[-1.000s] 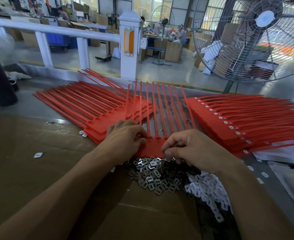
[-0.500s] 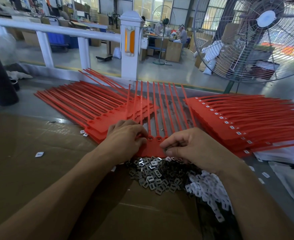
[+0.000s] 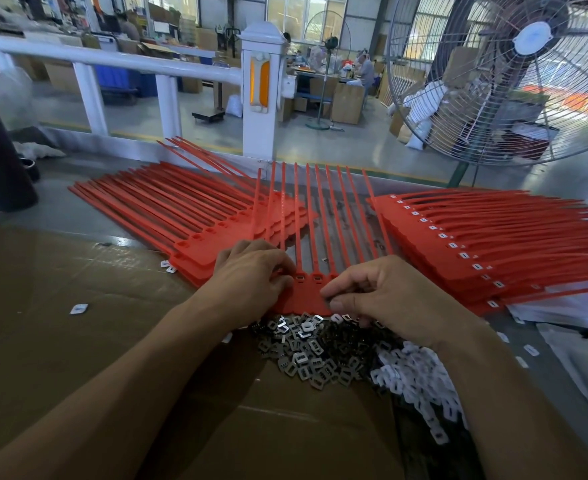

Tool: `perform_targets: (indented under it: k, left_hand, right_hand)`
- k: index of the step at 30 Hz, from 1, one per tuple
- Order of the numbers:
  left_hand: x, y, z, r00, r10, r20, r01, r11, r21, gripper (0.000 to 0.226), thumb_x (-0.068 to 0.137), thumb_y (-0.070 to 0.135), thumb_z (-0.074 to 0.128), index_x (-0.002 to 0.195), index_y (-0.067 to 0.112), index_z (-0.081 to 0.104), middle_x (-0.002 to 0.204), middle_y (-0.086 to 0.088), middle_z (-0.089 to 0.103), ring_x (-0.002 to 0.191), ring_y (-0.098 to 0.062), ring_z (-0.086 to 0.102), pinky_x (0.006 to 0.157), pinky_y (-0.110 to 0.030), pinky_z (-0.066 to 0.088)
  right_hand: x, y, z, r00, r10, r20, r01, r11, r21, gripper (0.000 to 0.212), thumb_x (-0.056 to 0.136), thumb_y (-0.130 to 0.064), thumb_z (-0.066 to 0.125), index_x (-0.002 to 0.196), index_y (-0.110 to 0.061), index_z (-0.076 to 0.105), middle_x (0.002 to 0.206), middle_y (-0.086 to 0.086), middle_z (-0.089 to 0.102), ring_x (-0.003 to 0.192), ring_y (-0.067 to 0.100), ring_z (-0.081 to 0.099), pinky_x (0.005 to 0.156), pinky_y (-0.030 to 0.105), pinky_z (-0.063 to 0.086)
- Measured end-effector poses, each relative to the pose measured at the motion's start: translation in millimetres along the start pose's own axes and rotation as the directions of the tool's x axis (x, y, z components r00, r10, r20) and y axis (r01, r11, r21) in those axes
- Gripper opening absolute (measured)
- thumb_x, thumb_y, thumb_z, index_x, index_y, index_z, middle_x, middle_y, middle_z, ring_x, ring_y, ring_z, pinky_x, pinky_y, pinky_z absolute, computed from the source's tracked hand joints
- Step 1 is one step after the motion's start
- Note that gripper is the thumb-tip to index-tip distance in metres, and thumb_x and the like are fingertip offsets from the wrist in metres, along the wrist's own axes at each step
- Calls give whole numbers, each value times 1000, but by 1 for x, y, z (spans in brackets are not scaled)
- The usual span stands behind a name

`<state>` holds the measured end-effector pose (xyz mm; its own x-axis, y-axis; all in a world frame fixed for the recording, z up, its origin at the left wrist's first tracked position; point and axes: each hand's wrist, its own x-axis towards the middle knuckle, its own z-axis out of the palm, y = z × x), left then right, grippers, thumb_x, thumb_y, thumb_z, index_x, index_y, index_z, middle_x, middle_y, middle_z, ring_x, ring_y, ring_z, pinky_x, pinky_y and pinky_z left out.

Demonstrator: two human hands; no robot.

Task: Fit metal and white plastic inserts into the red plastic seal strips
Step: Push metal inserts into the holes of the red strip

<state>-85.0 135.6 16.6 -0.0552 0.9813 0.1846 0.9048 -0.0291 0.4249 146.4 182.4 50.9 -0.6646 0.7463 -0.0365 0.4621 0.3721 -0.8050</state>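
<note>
A red seal strip comb (image 3: 308,296) lies in front of me, its tails pointing away. My left hand (image 3: 251,275) rests curled on the comb's left heads, pressing down. My right hand (image 3: 382,296) pinches something small at the comb's right heads; what is between the fingertips is hidden. A heap of metal inserts (image 3: 306,351) lies just under both hands, and a heap of white plastic inserts (image 3: 413,382) sits to its right, partly under my right forearm.
A stack of red strips with empty sockets (image 3: 181,216) lies at the left, and a stack with white inserts fitted (image 3: 458,244) at the right. Brown cardboard (image 3: 78,341) covers the near table. A big floor fan (image 3: 514,74) and a white railing (image 3: 258,84) stand behind.
My right hand has moved up from the metal insert heap onto the comb's heads. The left hand has stayed in place.
</note>
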Motion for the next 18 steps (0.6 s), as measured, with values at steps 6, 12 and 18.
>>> perform_targets:
  k: [6, 12, 18]
  left_hand:
    - [-1, 0, -1, 1000, -2, 8, 2, 1000, -3, 26, 99, 46, 55, 125, 44, 61, 143, 14, 46, 135, -12, 27, 111, -40, 16]
    - [0, 1, -1, 1000, -8, 2, 8, 1000, -6, 24, 99, 46, 55, 122, 44, 61, 140, 14, 47, 134, -12, 29, 113, -41, 17]
    - [0, 0, -1, 1000, -2, 8, 2, 1000, -19, 24, 99, 46, 55, 123, 45, 61, 140, 16, 46, 134, -11, 29, 114, -41, 16]
  right_hand:
    - [-1, 1, 0, 1000, -15, -7, 15, 999, -47, 14, 94, -24, 75, 95, -36, 81, 85, -12, 78, 71, 8, 68, 69, 21, 56]
    - [0, 2, 0, 998, -15, -68, 15, 1000, -6, 13, 93, -16, 76, 91, -28, 80, 77, -4, 76, 65, 5, 66, 59, 18, 52]
    - [3, 18, -10, 915, 56, -399, -38, 998, 54, 15, 88, -15, 80, 83, -28, 80, 67, -7, 73, 55, -2, 59, 54, 14, 45]
